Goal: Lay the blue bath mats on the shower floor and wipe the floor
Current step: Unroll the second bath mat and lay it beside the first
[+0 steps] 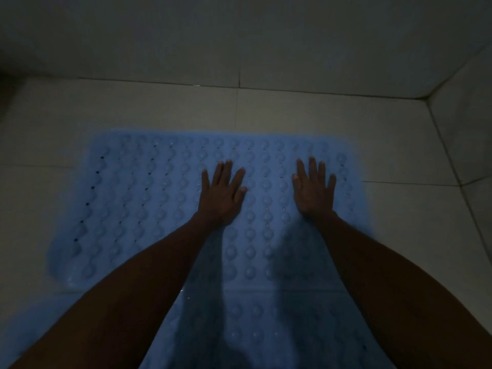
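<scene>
A blue bath mat [149, 198] with rows of round bumps and small holes lies flat on the pale tiled shower floor [292, 113]. A second blue mat [253, 323] lies nearer to me, its far edge meeting the first mat at about the level of my forearms. My left hand [222, 194] rests flat on the far mat with fingers spread. My right hand [314, 190] lies flat on the same mat, a little to the right, fingers straight. Neither hand holds anything. The light is dim.
Tiled walls rise at the back [239, 35] and on the right [468, 123], meeting in a corner at the upper right. Bare floor tile shows beyond the mat, to its left [34, 203] and to its right [415, 214].
</scene>
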